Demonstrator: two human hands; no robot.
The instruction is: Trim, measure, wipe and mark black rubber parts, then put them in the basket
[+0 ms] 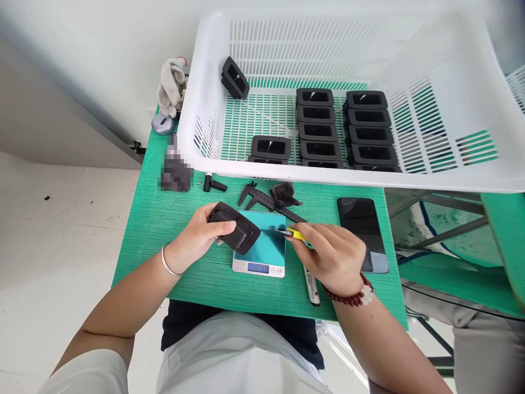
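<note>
Above the scale point(259, 247), left hand point(197, 238) grips black part point(235, 227); right hand point(332, 254), at 3 o'clock, pinches yellow knife point(293, 233). Best to steady part, trim gently, blade away from fingers.

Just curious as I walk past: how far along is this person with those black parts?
Done, apparently: black parts stacked in rows in the white basket. In hand: the left hand holds one black part over the small scale, while the right hand brings a yellow-handled blade to it. How many remain cannot be seen.
</note>
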